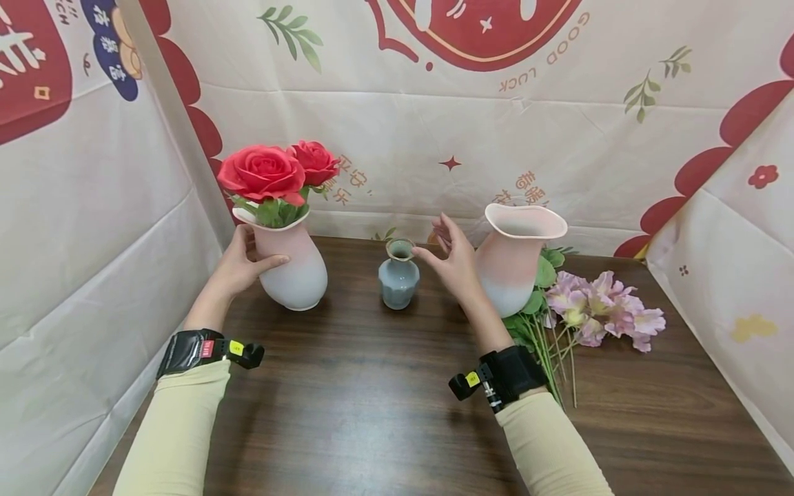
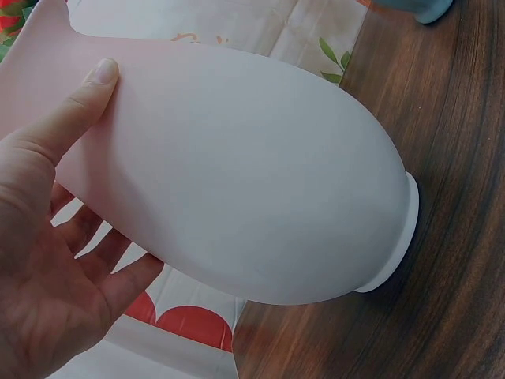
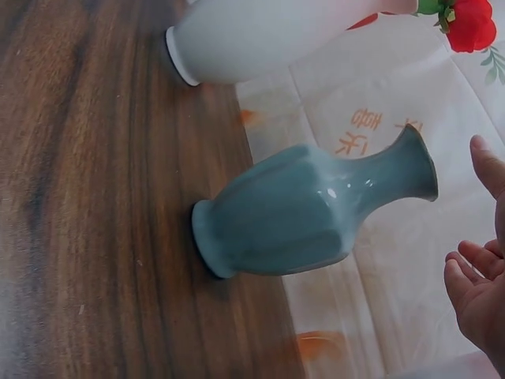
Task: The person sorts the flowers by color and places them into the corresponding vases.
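Note:
My left hand [image 1: 238, 260] holds a pink-to-white vase [image 1: 294, 265] by its upper side, thumb in front and fingers behind. Two red roses [image 1: 263, 172] with green leaves stick out of its mouth. In the left wrist view the thumb lies flat along the vase wall [image 2: 260, 174], and its base meets the wooden table. A small blue-green glazed vase [image 1: 399, 279] stands upright in the middle. My right hand [image 1: 455, 262] hovers just right of its rim, thumb and fingers spread. In the right wrist view that hand [image 3: 483, 296] is apart from the small vase [image 3: 292, 213].
A second pink-to-white vase [image 1: 517, 258] with a wavy rim stands right of my right hand, no flowers showing in it. Pale purple flowers [image 1: 604, 310] with green stems lie beside it on the dark wooden table [image 1: 347, 413]. Printed white cloth [image 1: 459, 131] hangs behind and at both sides.

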`<move>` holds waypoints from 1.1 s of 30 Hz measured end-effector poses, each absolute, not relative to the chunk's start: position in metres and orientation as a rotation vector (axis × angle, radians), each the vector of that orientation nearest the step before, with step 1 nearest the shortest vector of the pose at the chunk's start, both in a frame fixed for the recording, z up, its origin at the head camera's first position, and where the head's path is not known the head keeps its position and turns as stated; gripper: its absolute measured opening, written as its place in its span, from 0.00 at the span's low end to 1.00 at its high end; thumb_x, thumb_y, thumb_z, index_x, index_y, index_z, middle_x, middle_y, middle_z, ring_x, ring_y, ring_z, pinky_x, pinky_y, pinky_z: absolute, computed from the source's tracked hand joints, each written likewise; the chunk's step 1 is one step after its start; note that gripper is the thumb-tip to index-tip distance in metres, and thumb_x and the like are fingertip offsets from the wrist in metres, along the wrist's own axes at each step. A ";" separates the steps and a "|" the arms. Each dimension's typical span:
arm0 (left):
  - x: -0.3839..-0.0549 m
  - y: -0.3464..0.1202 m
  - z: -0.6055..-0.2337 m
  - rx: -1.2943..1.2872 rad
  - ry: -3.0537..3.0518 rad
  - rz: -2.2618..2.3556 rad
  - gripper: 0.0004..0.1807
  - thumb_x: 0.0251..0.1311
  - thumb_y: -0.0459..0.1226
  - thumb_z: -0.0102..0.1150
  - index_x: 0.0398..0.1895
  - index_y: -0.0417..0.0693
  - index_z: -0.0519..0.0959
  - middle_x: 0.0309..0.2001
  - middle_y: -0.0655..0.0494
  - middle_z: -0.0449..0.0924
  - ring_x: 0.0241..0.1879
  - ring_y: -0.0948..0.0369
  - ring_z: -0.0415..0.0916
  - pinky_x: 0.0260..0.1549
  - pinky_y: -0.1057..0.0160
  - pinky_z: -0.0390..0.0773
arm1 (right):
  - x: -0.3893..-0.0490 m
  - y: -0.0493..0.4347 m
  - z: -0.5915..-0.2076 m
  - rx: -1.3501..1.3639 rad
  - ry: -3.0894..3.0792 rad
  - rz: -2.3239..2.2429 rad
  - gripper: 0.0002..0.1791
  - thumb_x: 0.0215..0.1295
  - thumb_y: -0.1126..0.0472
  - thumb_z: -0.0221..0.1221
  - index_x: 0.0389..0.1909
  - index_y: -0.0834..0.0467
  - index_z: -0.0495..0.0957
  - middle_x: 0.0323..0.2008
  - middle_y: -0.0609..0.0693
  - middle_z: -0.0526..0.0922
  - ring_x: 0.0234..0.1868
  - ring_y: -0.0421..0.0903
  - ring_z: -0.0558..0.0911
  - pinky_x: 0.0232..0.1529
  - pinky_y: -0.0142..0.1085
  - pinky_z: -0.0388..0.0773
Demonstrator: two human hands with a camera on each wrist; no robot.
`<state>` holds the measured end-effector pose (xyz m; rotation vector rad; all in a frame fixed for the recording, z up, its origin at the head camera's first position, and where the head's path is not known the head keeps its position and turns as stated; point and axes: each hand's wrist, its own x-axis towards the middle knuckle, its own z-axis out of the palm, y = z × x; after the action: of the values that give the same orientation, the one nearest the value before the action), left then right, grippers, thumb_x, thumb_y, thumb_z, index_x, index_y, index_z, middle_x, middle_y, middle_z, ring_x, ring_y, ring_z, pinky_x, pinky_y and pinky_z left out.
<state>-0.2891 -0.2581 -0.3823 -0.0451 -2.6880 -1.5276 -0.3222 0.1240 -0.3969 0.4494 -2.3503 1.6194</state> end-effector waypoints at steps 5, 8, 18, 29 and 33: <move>-0.289 -0.259 -0.382 -0.040 -2.690 -1.538 0.52 0.58 0.49 0.69 0.75 0.44 0.45 0.74 0.37 0.53 0.74 0.39 0.54 0.71 0.36 0.61 | -0.314 0.126 -0.397 0.412 -2.312 1.750 0.47 0.62 0.60 0.69 0.76 0.63 0.53 0.70 0.63 0.67 0.74 0.56 0.65 0.76 0.43 0.62; -0.289 -0.259 -0.383 -0.034 -2.692 -1.539 0.52 0.58 0.49 0.69 0.75 0.44 0.45 0.74 0.37 0.52 0.74 0.39 0.54 0.71 0.36 0.60 | -0.304 0.125 -0.390 0.407 -2.303 1.782 0.46 0.62 0.64 0.67 0.76 0.66 0.52 0.70 0.66 0.66 0.74 0.60 0.64 0.76 0.47 0.61; -0.290 -0.259 -0.381 -0.012 -2.721 -1.516 0.53 0.58 0.52 0.69 0.75 0.44 0.45 0.75 0.37 0.53 0.74 0.40 0.53 0.71 0.36 0.61 | -0.279 0.129 -0.380 0.398 -2.297 1.765 0.38 0.64 0.67 0.65 0.72 0.68 0.59 0.67 0.69 0.69 0.71 0.65 0.68 0.70 0.57 0.69; -0.289 -0.259 -0.381 -0.032 -2.716 -1.513 0.53 0.58 0.51 0.69 0.75 0.44 0.44 0.75 0.37 0.52 0.74 0.39 0.54 0.71 0.36 0.61 | -0.271 0.142 -0.389 0.377 -2.300 1.803 0.35 0.65 0.68 0.64 0.70 0.69 0.61 0.64 0.69 0.70 0.67 0.64 0.71 0.69 0.55 0.71; -0.290 -0.259 -0.382 -0.031 -2.717 -1.520 0.53 0.58 0.50 0.69 0.76 0.44 0.44 0.75 0.37 0.52 0.74 0.39 0.53 0.71 0.36 0.61 | -0.267 0.146 -0.392 0.391 -2.295 1.792 0.34 0.65 0.69 0.63 0.69 0.70 0.62 0.63 0.70 0.71 0.66 0.67 0.72 0.68 0.57 0.71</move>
<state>-0.2901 -0.2588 -0.3818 -0.0306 -2.7167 -1.5202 -0.2672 0.1456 -0.3922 0.3913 -2.2949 1.7920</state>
